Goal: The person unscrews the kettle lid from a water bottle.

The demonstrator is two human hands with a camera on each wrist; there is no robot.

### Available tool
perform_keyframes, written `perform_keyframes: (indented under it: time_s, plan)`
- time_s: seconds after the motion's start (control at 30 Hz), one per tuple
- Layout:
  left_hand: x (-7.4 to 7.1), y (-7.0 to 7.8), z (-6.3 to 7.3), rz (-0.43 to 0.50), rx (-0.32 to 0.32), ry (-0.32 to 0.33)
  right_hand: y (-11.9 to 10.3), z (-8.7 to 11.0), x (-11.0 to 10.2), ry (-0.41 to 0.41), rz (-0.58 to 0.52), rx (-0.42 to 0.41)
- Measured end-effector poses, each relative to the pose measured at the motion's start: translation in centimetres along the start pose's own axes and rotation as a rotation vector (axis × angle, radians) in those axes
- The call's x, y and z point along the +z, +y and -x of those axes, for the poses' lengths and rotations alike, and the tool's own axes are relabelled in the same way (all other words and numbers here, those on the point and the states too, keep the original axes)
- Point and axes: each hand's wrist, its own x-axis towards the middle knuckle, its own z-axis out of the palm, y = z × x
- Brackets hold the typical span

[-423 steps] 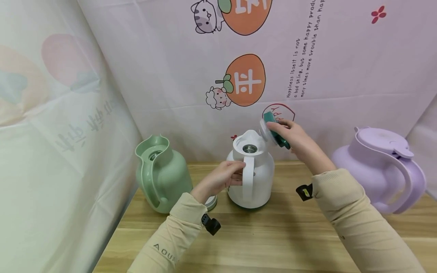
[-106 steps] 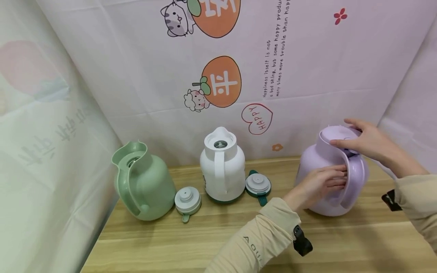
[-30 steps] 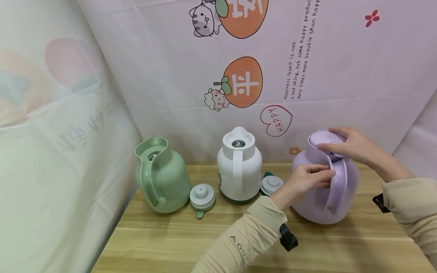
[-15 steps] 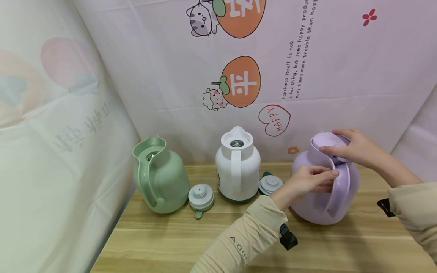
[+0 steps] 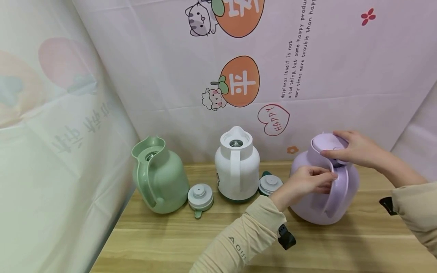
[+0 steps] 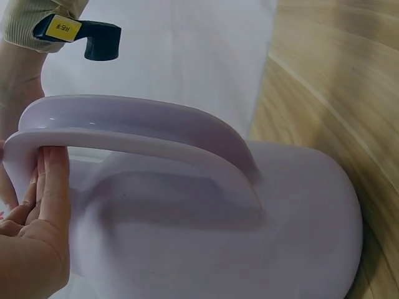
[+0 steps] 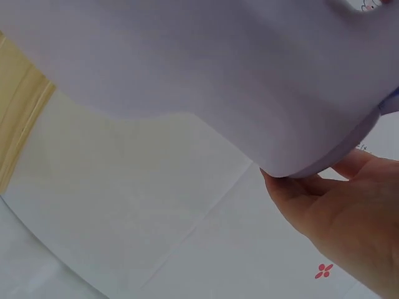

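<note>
A lilac vacuum jug (image 5: 312,208) stands upright on the wooden table at the right, its spout toward the back wall. My left hand (image 5: 307,182) holds the jug's handle (image 6: 162,146) near the top, fingers passed through the loop and thumb on the outside. On top, my right hand (image 5: 358,149) grips the round lilac lid (image 5: 327,141), thumb at the near side and fingers at the far side. The lid sits in the jug's mouth. From below, the right wrist view shows that hand (image 7: 343,212) against the lid's edge.
A white jug (image 5: 246,170) stands mid-table with its mouth uncovered, a stopper lid (image 5: 271,183) lying upside down beside it. Farther left is an uncovered green jug (image 5: 168,185) with its upturned lid (image 5: 200,196). Printed cloth (image 5: 170,76) hangs close behind.
The white jug's lid has gone from my right hand to the table. Both hands have moved to the lilac jug, which has shifted left and turned. The last half second shows hardly any motion.
</note>
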Motion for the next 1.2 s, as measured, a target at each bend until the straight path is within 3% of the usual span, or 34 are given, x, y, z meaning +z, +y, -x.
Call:
perform_keyframes:
  time_s: [0.4, 0.77, 0.93, 1.2]
  plan:
    - [0.0, 0.1, 0.3, -0.020, -0.008, -0.041, 0.6, 0.6, -0.7, -0.129, -0.093, 0.009]
    - [-0.1, 0.5, 0.4, -0.346, 0.105, -0.039, 0.9, 0.3, -0.9, -0.140, -0.071, -0.032]
    - [-0.1, 0.6, 0.4, -0.399, 0.119, -0.038, 1.2, 0.1, -0.9, -0.126, -0.034, -0.070]
    - [-0.2, 0.7, 0.4, -0.411, 0.133, -0.051, 1.3, -0.1, -0.8, -0.137, -0.025, -0.082]
